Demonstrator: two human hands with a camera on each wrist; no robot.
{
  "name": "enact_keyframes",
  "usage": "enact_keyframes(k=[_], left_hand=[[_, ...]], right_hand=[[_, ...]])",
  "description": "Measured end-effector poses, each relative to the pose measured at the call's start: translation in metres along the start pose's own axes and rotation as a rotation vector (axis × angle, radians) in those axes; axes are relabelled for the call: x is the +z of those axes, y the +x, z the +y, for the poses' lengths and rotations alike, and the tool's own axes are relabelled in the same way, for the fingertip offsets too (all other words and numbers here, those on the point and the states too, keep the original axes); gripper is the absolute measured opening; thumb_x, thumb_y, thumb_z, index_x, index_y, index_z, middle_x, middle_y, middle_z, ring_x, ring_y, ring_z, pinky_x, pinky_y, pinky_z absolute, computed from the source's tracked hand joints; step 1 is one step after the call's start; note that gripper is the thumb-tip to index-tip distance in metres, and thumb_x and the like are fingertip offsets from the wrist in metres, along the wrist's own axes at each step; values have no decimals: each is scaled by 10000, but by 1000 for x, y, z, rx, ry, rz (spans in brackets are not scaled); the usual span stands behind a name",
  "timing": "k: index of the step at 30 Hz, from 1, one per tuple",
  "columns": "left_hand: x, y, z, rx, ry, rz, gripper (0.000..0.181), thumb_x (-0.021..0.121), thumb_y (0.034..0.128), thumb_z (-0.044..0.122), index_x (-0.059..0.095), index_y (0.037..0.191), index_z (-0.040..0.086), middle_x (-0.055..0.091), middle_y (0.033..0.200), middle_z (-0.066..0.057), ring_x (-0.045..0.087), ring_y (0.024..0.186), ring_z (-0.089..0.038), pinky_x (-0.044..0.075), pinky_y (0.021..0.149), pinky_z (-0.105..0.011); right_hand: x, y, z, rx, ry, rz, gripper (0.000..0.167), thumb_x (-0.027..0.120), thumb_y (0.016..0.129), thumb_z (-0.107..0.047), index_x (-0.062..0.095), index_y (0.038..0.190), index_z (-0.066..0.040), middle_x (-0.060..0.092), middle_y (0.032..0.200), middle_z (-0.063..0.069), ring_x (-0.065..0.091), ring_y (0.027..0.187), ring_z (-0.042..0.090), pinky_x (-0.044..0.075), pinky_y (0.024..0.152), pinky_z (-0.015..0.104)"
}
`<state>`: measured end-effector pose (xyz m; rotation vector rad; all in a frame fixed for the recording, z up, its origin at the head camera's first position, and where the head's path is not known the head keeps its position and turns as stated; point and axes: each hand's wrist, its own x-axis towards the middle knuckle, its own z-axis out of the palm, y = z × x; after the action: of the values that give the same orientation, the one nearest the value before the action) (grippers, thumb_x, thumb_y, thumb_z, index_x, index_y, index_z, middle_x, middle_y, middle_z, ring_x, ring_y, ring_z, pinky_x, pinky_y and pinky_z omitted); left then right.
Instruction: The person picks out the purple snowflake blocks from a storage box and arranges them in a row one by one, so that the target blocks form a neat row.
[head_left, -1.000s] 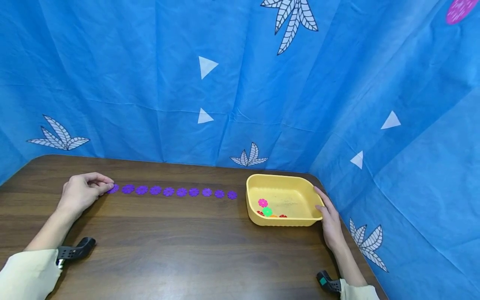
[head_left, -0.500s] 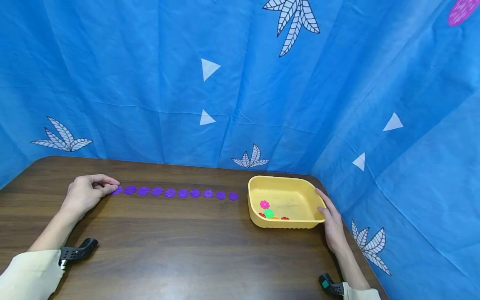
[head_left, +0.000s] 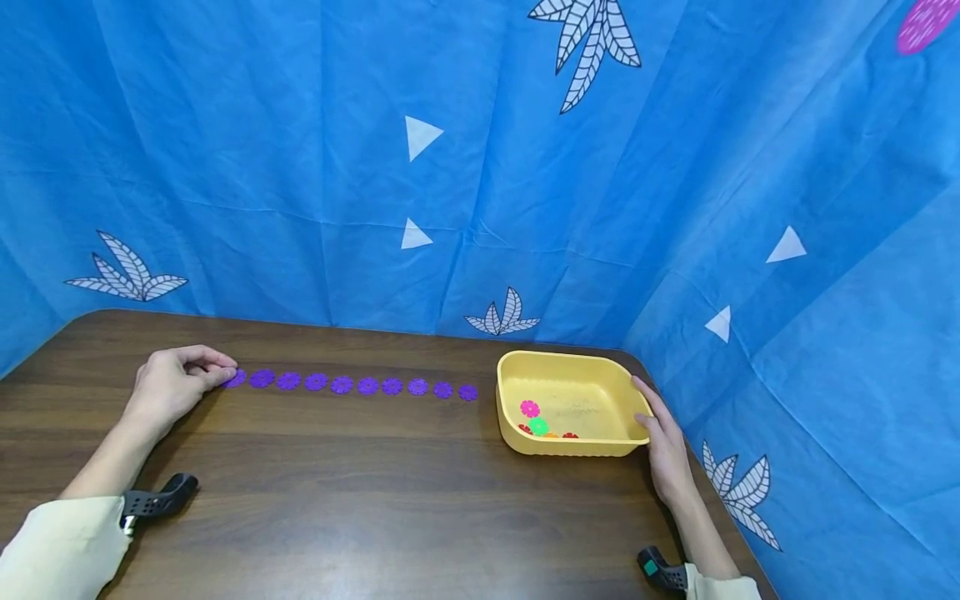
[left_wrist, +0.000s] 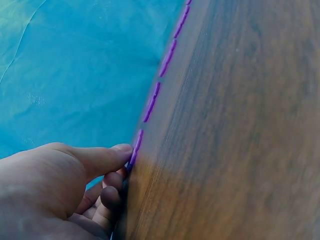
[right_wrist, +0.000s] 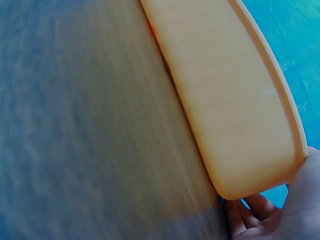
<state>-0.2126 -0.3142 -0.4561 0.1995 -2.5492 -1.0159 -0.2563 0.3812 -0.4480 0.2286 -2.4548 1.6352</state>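
Note:
A row of several purple snowflake discs (head_left: 342, 385) lies flat on the table, running left to right. At its left end my left hand (head_left: 168, 387) pinches the edge of the last purple snowflake disc (head_left: 237, 378) between thumb and fingertips, low at the tabletop. The left wrist view shows the thumb (left_wrist: 107, 157) on that disc's edge, other fingers curled beneath. At the right, a yellow plastic basin (head_left: 573, 446) holds a pink disc (head_left: 529, 408), a green disc (head_left: 538, 426) and a few partly hidden red and orange ones. My right hand (head_left: 666, 450) grips the basin's right rim.
The brown wooden table (head_left: 360, 508) has a blue patterned curtain (head_left: 255, 167) along its back and right sides. The basin stands close to the table's right edge. A black wrist device (head_left: 159, 500) is strapped on the left forearm.
The head view has shifted slightly, so everything sits a little farther right. My left hand stays at the row's left end, and my right hand keeps its grip on the basin.

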Motion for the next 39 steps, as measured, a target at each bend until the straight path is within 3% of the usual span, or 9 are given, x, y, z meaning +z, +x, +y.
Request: enact_keyframes(k=[2,6,12,16,20,24,25,33,39], left_hand=[[0,1,1,2,-4,0,202,784,963,283,787,1013,88,678,661,6,518,599,-36,355,587,-299],[0,2,1,-1,-11,-4,222,783,965,283,783,1025,69,686,670,4,528,601,-38,361,587,-299],[-1,1,0,-98,-143,-5,317,676,1042,285,707,1130,-18,687,712,136,610,580,-36,492,529,-236],[-7,-3,-2,-147,-221,9,354,634,1064,291,670,1173,-45,677,702,188,636,550,-56,523,496,-244],[-13,-10,-4,-145,-191,28,376,626,1068,323,678,1177,-32,676,708,199,635,538,-64,515,489,-244],[-20,-17,-8,-138,-151,43,386,627,1064,353,692,1159,-15,678,705,199,633,534,-67,508,488,-243],[-21,-18,-10,-145,-164,46,382,631,1062,352,692,1151,-15,681,703,200,637,537,-64,511,490,-239],[-30,-22,-26,-215,-353,72,229,672,1041,326,717,1006,104,698,702,176,644,553,-58,533,496,-222],[-34,-27,-27,-215,-235,129,365,650,1047,383,678,1094,23,645,673,236,615,530,-50,515,474,-228]], right_hand=[[-1,0,-1,24,-5,11,538,379,1137,-132,322,1664,-226,237,1745,33,245,1559,266,294,1095,73],[-2,1,-3,95,0,37,610,416,1129,-186,208,1693,-289,127,1773,-32,154,1594,250,220,1250,330],[-2,2,-4,170,19,50,642,382,1145,-358,77,1706,-295,34,1779,1,243,1547,263,252,1267,515],[1,4,-9,121,-58,69,659,383,1137,-454,125,1705,-242,185,1761,88,269,1588,300,250,1281,532],[8,7,-22,31,-182,117,638,418,1128,-468,231,1689,-226,370,1695,112,348,1569,324,318,1264,448],[14,9,-36,-62,-269,144,609,462,1122,-441,283,1675,-258,383,1688,111,369,1554,359,341,1241,519],[15,9,-38,-85,-291,144,607,470,1122,-426,282,1675,-261,380,1688,126,366,1552,378,322,1218,614],[19,9,-39,-196,-421,129,627,537,1103,-382,323,1663,-198,368,1688,153,334,1549,430,276,1210,686],[24,2,-36,-213,-466,91,654,567,1089,-372,313,1666,-198,314,1712,156,289,1564,448,254,1199,727]])
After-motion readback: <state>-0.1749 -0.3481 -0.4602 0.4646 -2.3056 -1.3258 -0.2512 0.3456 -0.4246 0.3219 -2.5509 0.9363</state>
